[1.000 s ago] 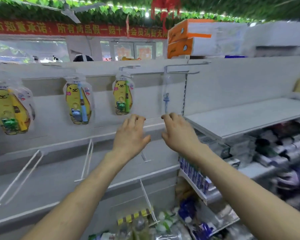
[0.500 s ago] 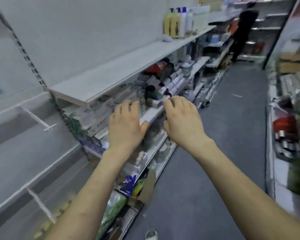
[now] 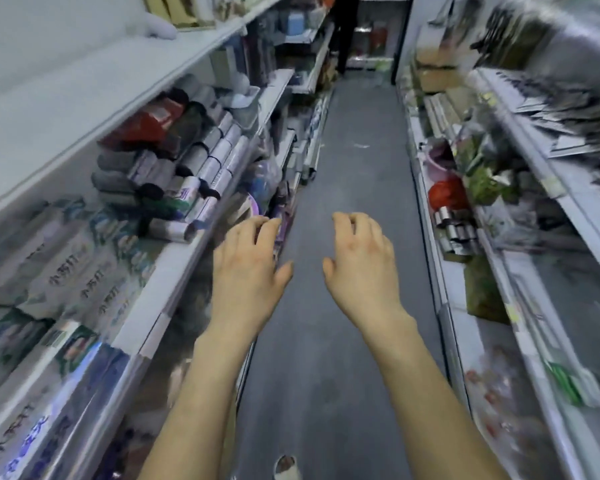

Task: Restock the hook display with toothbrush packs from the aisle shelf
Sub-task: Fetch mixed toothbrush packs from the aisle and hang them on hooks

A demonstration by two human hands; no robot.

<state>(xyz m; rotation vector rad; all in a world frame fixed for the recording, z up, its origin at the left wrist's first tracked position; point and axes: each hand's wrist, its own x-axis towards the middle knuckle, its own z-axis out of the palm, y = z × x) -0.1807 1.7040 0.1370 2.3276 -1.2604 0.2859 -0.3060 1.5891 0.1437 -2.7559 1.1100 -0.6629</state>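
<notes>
my left hand and right hand are raised side by side in front of me, backs up, near each other but not touching. neither carries anything. judging from that, this round of restocking is at its start: no toothbrush packs are picked up, and finding them, taking them and hanging them is all left to do. the hook display is out of view, so i cannot say how full it is.

both hands are released. the fingers droop in a loose curl and the thumbs point inward toward each other. they touch nothing and hang in the air above the grey floor.

just left of my left hand runs the aisle shelf, long white tiers stretching into the distance. on its near part lie pale boxes with printed characters, possibly toothpaste, though blur makes that uncertain. further along sits a heap of rolls in dark and silver wrap. i cannot pick out any toothbrush packs among these goods.

to the right, well apart from my right hand, the right-hand shelving holds smeared, unreadable goods, among them something red. at the far end of the aisle stands a person in dark clothes. at the bottom edge, the tip of a shoe shows.
</notes>
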